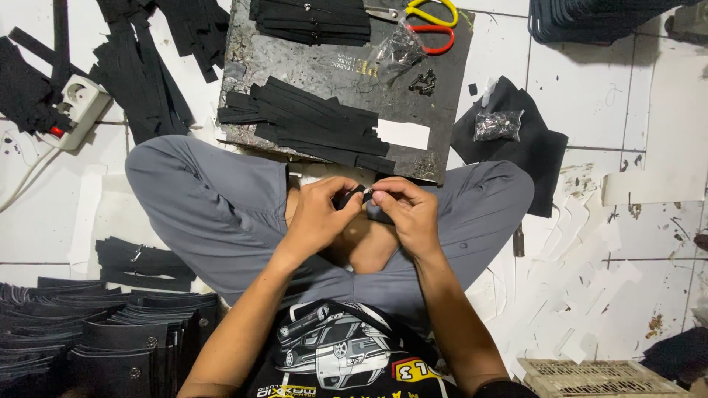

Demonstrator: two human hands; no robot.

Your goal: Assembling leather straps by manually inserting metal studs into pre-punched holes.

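I see my left hand (pixel 318 210) and right hand (pixel 410 208) meeting over my crossed legs, both pinched shut on a small black strip (pixel 352 197) held between the fingertips. Just beyond the grip lies a dark board (pixel 310 70) with more black strips (pixel 310 121); scissors (pixel 428 21) sit at its far edge.

We're in a floor-level craft workshop: black strips (pixel 310 121) piled on tiles, scissors (pixel 424 18) (paper scraps (pixel 590 243) everywhere).
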